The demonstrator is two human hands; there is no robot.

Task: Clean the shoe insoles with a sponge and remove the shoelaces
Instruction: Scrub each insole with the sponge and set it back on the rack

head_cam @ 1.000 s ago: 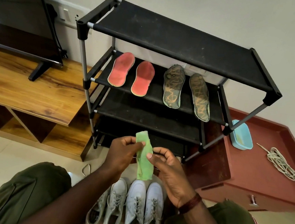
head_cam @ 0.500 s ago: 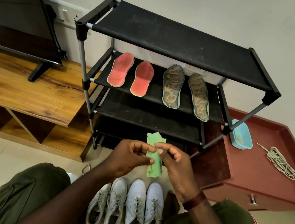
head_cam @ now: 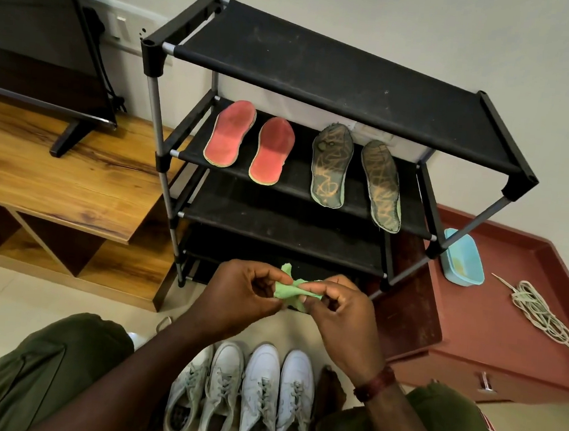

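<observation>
Between the two hands, in front of the lowest tier of the shoe rack (head_cam: 324, 64) and above the shoes on the floor, a single green sponge (head_cam: 288, 289) is held, thin and crumpled. Its long axis is laid roughly left to right, and one loose corner is pointed up and away toward the rack. It is pinched at its left end by the curled thumb and fingers of the left hand (head_cam: 241, 297), and at its right end by the thumb and forefinger of the right hand (head_cam: 342, 320), whose other fingers are bent inward; neither hand is spread open. Four insoles are laid on the second shelf, toes pointed away: two red insoles (head_cam: 230, 133) side by side on the left and two dark insoles (head_cam: 330, 164) on the right. Four shoes are lined up below the wrists, two grey shoes (head_cam: 223, 392) and two white shoes (head_cam: 259, 392), all with laces threaded. One blue tub (head_cam: 463, 258) and one bundle of loose laces (head_cam: 539, 313) are seen on the red cabinet (head_cam: 505, 344) at the right.
</observation>
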